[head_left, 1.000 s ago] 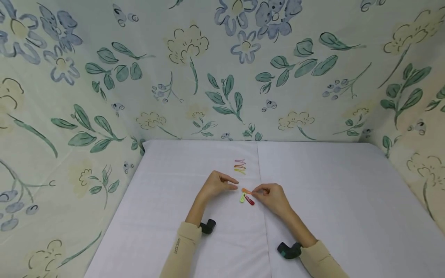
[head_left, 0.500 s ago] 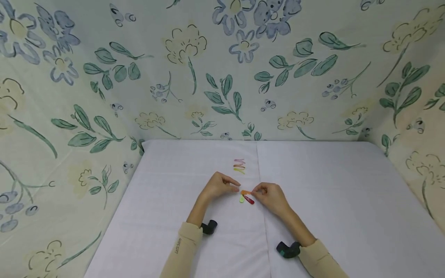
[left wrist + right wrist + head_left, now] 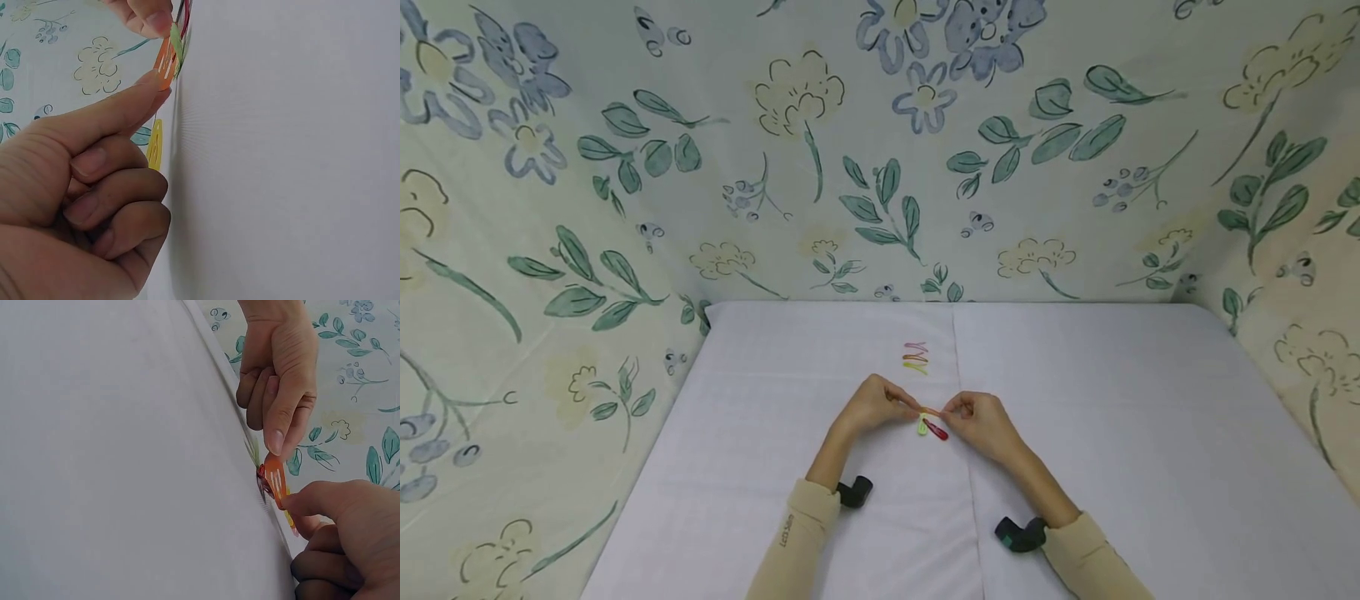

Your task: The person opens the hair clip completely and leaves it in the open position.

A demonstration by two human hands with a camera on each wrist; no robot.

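Note:
An orange snap hair clip [image 3: 276,480] is stretched between both hands, just above the table. My left hand [image 3: 872,406] pinches its wide end between thumb and index finger, the other fingers curled in. At the opposite, narrow end, my right hand [image 3: 983,422] pinches it with thumb and fingertip. Right below the clip lie a green hair clip [image 3: 922,429] and a red hair clip [image 3: 937,431], their upper ends close together. In the left wrist view the green clip overlaps the orange one.
Farther back on the white-covered table [image 3: 1075,375] lie a pink hair clip [image 3: 916,345], an orange-red one [image 3: 915,357] and a yellow one [image 3: 916,367] in a column. Floral fabric [image 3: 880,150] hangs behind the table and along its sides.
My left hand has moved right and taken hold of the orange clip's free end. The right hand stays nearly in place, still pinching the clip, which has turned slightly.

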